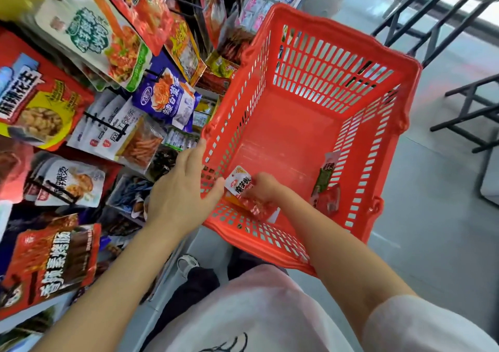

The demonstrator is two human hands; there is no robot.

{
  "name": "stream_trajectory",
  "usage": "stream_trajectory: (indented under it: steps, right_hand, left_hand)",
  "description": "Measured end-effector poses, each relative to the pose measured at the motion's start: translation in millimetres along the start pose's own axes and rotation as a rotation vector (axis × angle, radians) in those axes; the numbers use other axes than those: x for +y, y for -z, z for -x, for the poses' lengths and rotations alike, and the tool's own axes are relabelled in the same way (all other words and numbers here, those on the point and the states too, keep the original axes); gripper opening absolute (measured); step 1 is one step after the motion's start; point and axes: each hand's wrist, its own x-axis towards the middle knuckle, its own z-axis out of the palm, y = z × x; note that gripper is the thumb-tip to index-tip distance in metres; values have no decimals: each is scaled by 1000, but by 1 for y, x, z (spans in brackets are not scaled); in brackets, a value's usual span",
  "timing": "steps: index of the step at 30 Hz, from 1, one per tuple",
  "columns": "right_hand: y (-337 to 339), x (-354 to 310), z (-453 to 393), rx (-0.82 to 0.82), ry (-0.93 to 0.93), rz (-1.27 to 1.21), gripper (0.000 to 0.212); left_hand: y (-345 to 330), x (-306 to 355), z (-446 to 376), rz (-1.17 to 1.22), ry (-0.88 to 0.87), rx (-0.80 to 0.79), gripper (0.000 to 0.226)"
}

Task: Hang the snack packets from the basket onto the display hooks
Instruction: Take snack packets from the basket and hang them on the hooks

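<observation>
A red plastic basket [334, 43] stands on the floor to the right of the snack display. Inside its near left corner my right hand [263, 189] grips a small white and red snack packet [240, 183]. My left hand [183, 187] is open, its fingers spread against the outside of the basket's left wall. A green packet [325, 174] and a red packet [328, 197] lean in the basket's right near corner. Display hooks [104, 122] with hanging packets fill the left of the view.
Many hung snack packets [167, 100] crowd the rack close to the basket's left rim. Black metal stool legs [469, 108] stand on the grey floor to the right. My legs and a shoe [187, 264] are below the basket.
</observation>
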Motion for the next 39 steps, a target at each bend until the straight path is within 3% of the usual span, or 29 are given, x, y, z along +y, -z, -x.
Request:
stream_trajectory:
  steps: [2,4,11,18,22,27,32,36,39]
  right_hand:
    - [20,1,7,52,-2,-69,26]
    - [47,5,20,76,-4,-64,24]
    - [88,33,71,47,-216,362,33]
    - [58,44,78,114,-242,625,47]
    - [50,51,78,155,-218,642,47]
    - [55,55,76,167,-174,282,44]
    - [61,37,68,358,-44,-247,40]
    - [54,21,61,317,-29,-634,28]
    - [40,24,47,346,-97,-469,46]
  left_hand:
    - [3,-2,-7,4,-24,83,59]
    - [5,-3,-14,24,-64,155,57]
    - [-14,12,-17,-161,-147,42,100]
    - [-12,15,-15,-185,-124,12,105]
    - [-13,14,-15,-206,-130,18,105]
    - [-14,13,-17,-212,-138,21,105]
    - [-15,12,-16,-215,-135,19,106]
    - [-13,13,-16,-207,-139,10,105]
    - [-9,9,-17,-166,-157,-22,105]
